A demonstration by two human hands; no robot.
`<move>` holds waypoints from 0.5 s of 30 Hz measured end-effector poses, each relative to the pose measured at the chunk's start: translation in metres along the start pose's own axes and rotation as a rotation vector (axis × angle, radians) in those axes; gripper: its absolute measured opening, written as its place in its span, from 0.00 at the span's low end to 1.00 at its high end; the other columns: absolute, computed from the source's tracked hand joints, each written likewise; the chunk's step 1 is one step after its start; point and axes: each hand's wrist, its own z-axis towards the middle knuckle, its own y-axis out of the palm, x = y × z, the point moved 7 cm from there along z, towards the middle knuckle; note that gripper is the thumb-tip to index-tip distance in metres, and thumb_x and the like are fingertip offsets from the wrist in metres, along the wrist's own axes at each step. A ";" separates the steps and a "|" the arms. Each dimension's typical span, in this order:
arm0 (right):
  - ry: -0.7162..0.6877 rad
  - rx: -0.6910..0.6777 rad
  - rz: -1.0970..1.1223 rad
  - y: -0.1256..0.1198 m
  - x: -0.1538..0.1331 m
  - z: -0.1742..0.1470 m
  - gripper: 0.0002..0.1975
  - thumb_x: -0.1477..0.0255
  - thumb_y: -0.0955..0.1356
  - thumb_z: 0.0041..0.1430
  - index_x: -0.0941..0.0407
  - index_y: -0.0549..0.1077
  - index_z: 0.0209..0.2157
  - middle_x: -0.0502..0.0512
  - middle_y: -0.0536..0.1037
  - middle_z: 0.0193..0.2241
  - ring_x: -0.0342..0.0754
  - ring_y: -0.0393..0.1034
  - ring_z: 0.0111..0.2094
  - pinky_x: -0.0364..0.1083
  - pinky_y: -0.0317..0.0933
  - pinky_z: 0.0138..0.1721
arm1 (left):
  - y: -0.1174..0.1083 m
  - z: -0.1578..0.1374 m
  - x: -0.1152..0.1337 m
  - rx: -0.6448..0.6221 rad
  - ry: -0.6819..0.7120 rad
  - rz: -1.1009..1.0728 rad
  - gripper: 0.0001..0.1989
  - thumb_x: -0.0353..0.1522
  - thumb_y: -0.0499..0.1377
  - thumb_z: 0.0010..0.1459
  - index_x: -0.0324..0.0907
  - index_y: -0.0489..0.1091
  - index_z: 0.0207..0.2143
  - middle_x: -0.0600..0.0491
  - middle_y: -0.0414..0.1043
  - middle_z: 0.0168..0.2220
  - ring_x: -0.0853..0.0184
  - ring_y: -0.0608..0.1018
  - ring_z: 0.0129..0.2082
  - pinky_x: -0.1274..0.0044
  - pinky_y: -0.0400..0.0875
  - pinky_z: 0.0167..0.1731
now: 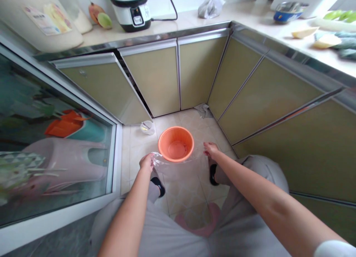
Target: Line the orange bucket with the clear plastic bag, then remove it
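Observation:
A sheet of clear plastic film (178,172) is stretched low over the floor between my hands. My left hand (147,162) is closed on its bunched left end, close to the near left side of an orange basin (175,144). On the other side, my right hand (210,150) pinches the film's right end, a short way from the basin's rim. The basin stands upright on the tiles, with small dark bits at its bottom. The film's far edge runs along the basin's near rim; whether it touches the rim I cannot tell.
Behind the basin a small clear plastic tub (147,127) sits by the cabinets. A grey cloth (204,110) lies in the cabinet corner. One cabinet door (102,86) stands ajar. At left is a glass door (55,138). A pink stool (198,227) shows between my legs.

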 end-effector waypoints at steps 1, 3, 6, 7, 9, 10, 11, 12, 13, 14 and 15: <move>0.007 -0.040 0.034 0.002 -0.005 -0.002 0.09 0.65 0.70 0.63 0.55 0.68 0.35 0.52 0.73 0.27 0.47 0.73 0.24 0.45 0.69 0.27 | -0.002 -0.004 0.001 0.016 -0.007 -0.012 0.15 0.30 0.67 0.46 0.41 0.72 0.38 0.52 0.74 0.27 0.66 0.75 0.24 0.77 0.61 0.24; 0.010 -0.110 0.086 0.006 -0.014 -0.008 0.10 0.66 0.72 0.63 0.56 0.68 0.35 0.53 0.74 0.28 0.47 0.76 0.26 0.45 0.72 0.29 | -0.004 -0.010 0.002 0.036 -0.019 -0.034 0.17 0.27 0.66 0.46 0.41 0.72 0.41 0.53 0.75 0.28 0.67 0.76 0.25 0.78 0.61 0.24; 0.009 -0.217 0.136 0.013 -0.022 -0.018 0.10 0.68 0.73 0.64 0.56 0.68 0.36 0.51 0.75 0.30 0.45 0.78 0.27 0.43 0.72 0.29 | -0.007 -0.019 0.004 0.051 -0.026 -0.060 0.22 0.23 0.65 0.48 0.43 0.70 0.46 0.55 0.75 0.29 0.69 0.77 0.25 0.80 0.63 0.25; 0.010 -0.250 0.132 0.015 -0.023 -0.021 0.10 0.68 0.72 0.65 0.56 0.69 0.37 0.51 0.75 0.31 0.44 0.77 0.26 0.42 0.70 0.27 | -0.008 -0.021 0.005 0.049 -0.025 -0.065 0.23 0.22 0.65 0.49 0.43 0.69 0.48 0.55 0.75 0.30 0.69 0.77 0.25 0.80 0.64 0.25; -0.002 -0.284 0.084 0.016 -0.025 -0.025 0.07 0.70 0.71 0.67 0.57 0.69 0.38 0.50 0.76 0.32 0.40 0.74 0.22 0.38 0.61 0.21 | -0.009 -0.026 0.006 0.036 -0.023 -0.071 0.26 0.19 0.63 0.49 0.44 0.68 0.50 0.55 0.76 0.32 0.71 0.77 0.25 0.81 0.66 0.27; -0.021 -0.284 0.043 0.016 -0.027 -0.026 0.06 0.70 0.70 0.67 0.57 0.70 0.38 0.50 0.77 0.32 0.39 0.71 0.20 0.37 0.56 0.18 | -0.009 -0.028 0.007 0.029 -0.017 -0.071 0.27 0.17 0.63 0.49 0.44 0.68 0.51 0.55 0.77 0.33 0.72 0.77 0.25 0.81 0.67 0.27; -0.050 -0.277 -0.003 0.015 -0.031 -0.027 0.05 0.71 0.70 0.67 0.57 0.71 0.37 0.50 0.78 0.32 0.37 0.69 0.18 0.37 0.51 0.16 | -0.009 -0.031 0.009 0.025 -0.004 -0.067 0.28 0.16 0.63 0.48 0.44 0.68 0.51 0.55 0.77 0.35 0.72 0.77 0.26 0.81 0.68 0.28; -0.084 -0.272 -0.044 0.014 -0.035 -0.028 0.05 0.71 0.70 0.67 0.57 0.71 0.37 0.50 0.78 0.33 0.36 0.67 0.17 0.37 0.48 0.15 | -0.008 -0.034 0.011 0.022 0.018 -0.062 0.29 0.14 0.63 0.48 0.44 0.69 0.50 0.54 0.77 0.37 0.73 0.78 0.26 0.81 0.69 0.29; -0.117 -0.272 -0.073 0.014 -0.040 -0.029 0.04 0.72 0.70 0.67 0.57 0.72 0.37 0.50 0.79 0.33 0.36 0.67 0.17 0.37 0.48 0.15 | -0.008 -0.036 0.015 0.018 0.047 -0.057 0.29 0.13 0.63 0.48 0.44 0.69 0.49 0.54 0.77 0.38 0.73 0.78 0.26 0.80 0.71 0.30; -0.145 -0.279 -0.089 0.015 -0.045 -0.030 0.03 0.73 0.70 0.66 0.57 0.73 0.37 0.50 0.79 0.33 0.36 0.67 0.17 0.37 0.49 0.15 | -0.007 -0.039 0.019 0.012 0.082 -0.055 0.29 0.13 0.63 0.47 0.44 0.69 0.49 0.54 0.76 0.39 0.74 0.78 0.27 0.79 0.72 0.31; -0.164 -0.288 -0.091 0.016 -0.049 -0.030 0.02 0.73 0.70 0.66 0.57 0.74 0.38 0.51 0.80 0.34 0.36 0.68 0.18 0.37 0.51 0.15 | -0.005 -0.042 0.023 0.001 0.115 -0.058 0.28 0.13 0.64 0.47 0.44 0.69 0.48 0.53 0.76 0.40 0.74 0.78 0.27 0.79 0.74 0.33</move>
